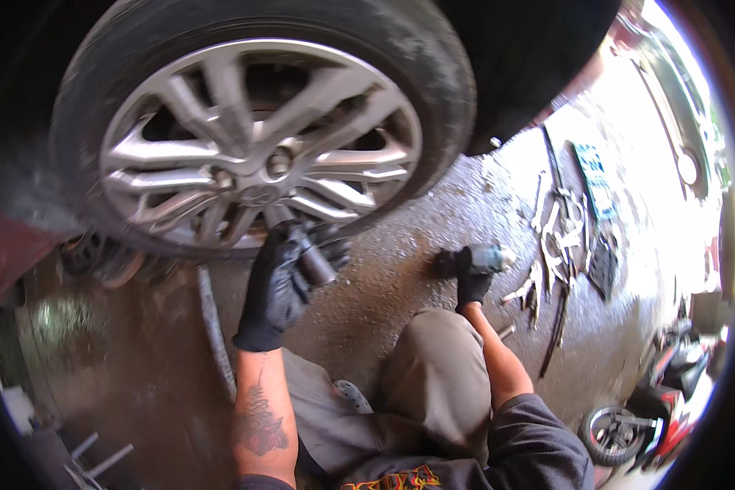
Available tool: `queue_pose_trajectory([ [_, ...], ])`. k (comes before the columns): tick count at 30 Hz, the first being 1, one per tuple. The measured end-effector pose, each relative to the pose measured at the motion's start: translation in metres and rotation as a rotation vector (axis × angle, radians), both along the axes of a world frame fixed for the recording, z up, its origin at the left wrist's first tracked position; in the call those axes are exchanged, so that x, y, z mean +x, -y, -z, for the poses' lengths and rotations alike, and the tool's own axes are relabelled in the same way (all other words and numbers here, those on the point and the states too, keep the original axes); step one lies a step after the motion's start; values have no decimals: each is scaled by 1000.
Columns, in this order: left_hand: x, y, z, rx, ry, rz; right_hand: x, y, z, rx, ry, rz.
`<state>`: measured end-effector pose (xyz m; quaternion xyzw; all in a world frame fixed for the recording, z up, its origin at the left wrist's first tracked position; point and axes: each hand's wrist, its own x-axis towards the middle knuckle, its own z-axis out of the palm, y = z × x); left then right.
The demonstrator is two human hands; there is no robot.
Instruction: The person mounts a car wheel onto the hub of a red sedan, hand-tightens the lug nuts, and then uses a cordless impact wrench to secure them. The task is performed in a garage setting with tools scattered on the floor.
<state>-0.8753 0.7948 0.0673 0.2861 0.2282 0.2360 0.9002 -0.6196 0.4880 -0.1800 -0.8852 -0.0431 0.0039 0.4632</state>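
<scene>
A car wheel [257,151] with silver spokes and a black tyre fills the upper left. My left hand [273,282], in a black glove, grips a long dark socket [314,263] just below the hub, some fingers reaching out past it. The socket's upper end meets the lower part of the hub; whether it sits on a nut is hidden. Lug nuts [278,162] show in recesses around the hub. To the right, low over the floor, my gloved right hand [471,287] is closed around a teal and black power tool [488,259], which looks like an impact wrench.
Several wrenches and bars [557,233] lie on the wet concrete floor [400,237] to the right, beside a teal tray [594,181]. A pale hose or bar [215,331] lies left of my leg. A motorcycle wheel [614,435] stands at the lower right.
</scene>
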Motion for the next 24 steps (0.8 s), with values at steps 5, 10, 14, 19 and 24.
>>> queue_pose_trajectory([
  [5, 11, 9, -17, -6, 20, 75, 84, 43, 49, -150, 323, 49],
  [10, -30, 2, -35, 370, -459, 55, 56, 10, -49, -288, 69, -468],
  [14, -27, 7, -34, 397, -498, -48, 39, -23, -144, -46, 102, -749],
  [19, -16, 3, -44, 415, -480, -140, 31, -51, -257, -309, 270, -1025],
  [24, -12, 0, -39, 466, -441, -256, -18, -100, -335, -343, 24, -1197],
])
